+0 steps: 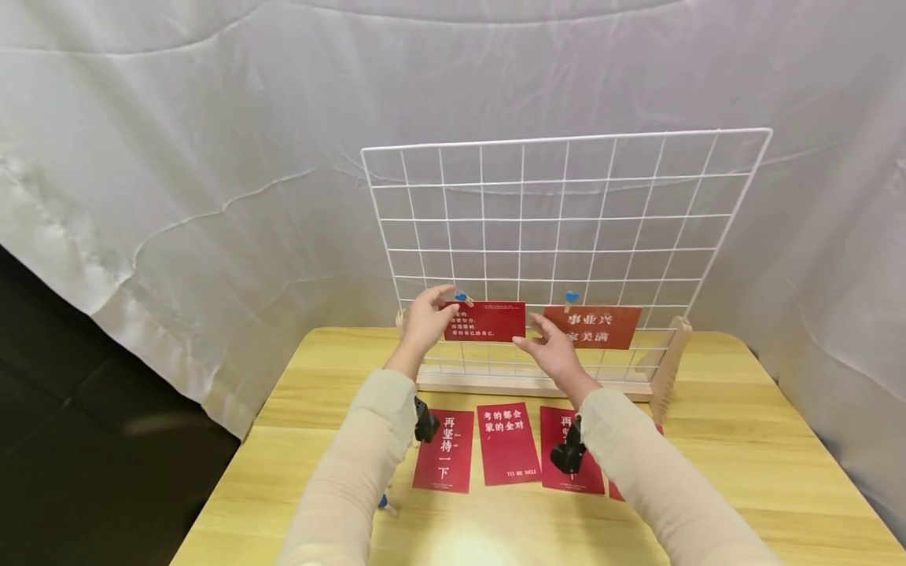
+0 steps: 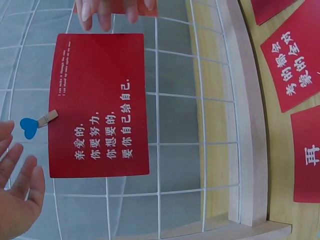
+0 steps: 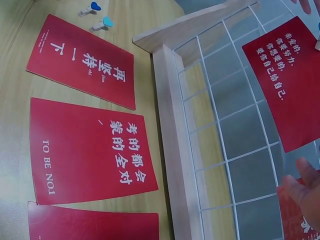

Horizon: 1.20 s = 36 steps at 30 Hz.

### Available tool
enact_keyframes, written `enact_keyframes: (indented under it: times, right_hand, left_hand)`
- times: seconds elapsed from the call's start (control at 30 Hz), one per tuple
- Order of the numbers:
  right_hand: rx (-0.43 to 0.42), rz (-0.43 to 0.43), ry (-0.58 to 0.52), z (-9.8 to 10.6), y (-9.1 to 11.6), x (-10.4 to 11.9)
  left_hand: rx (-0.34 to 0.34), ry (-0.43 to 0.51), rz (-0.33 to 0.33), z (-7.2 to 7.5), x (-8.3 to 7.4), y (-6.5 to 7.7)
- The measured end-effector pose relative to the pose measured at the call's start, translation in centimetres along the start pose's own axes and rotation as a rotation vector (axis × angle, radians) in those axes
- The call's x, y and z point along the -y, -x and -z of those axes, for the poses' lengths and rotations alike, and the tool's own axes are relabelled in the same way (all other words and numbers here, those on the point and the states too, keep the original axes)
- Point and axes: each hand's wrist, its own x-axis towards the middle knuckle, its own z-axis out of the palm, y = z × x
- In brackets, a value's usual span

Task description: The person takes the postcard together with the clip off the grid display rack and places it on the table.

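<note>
A red card with white writing [image 2: 100,145] hangs on the white wire grid [image 1: 538,250], held at its top edge by a wooden clothespin with a blue heart [image 2: 29,128]. My left hand [image 1: 426,321] is beside the card's left end, its fingers spread and slightly bent near the clothespin, nothing between them. At the card's other end is my right hand [image 1: 554,354], fingers parted and apart from the card's edge in the left wrist view. Right of it hangs an orange-red card [image 1: 602,326] under another blue-heart clothespin [image 1: 571,298].
The grid stands in a wooden base [image 1: 531,385] on a wooden table [image 1: 340,369]. Several red cards lie before it, among them one marked TO BE NO.1 [image 3: 90,155]. Two heart clothespins [image 3: 102,23] lie past the leftmost card. A pale curtain [image 1: 233,157] hangs behind.
</note>
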Motion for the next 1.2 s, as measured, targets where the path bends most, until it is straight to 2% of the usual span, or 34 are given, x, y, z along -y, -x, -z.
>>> enact_keyframes:
  times: [0.1, 0.23, 0.37, 0.5, 0.7, 1.0, 1.2]
  right_hand:
    - [-0.003, 0.005, 0.008, -0.1, -0.2, 0.0]
    - [-0.007, 0.007, 0.016, -0.3, -0.5, 0.1]
    - [-0.009, -0.004, 0.008, -0.5, -0.7, 0.1]
    - [-0.022, -0.008, -0.008, -0.5, -0.7, -0.1]
    - [-0.040, 0.022, -0.039, -0.8, -0.8, 0.0]
    - [-0.108, 0.041, -0.049, -1.2, -1.0, 0.2]
    - [-0.172, 0.031, -0.047, -1.5, -1.1, 0.3]
  left_hand:
    - [0.011, 0.004, -0.017, 0.0, 0.0, 0.0]
    - [0.069, 0.011, -0.010, -0.1, 0.0, -0.3]
    - [0.138, -0.019, 0.001, -0.4, -0.2, -0.7]
    - [0.165, -0.073, -0.019, -0.8, -0.4, -1.1]
    - [0.109, -0.198, -0.085, -1.0, -0.4, -1.4]
    - [0.005, -0.174, -0.123, -1.4, 0.4, -1.6]
    - [-0.047, -0.240, -0.246, -1.6, 0.4, -1.7]
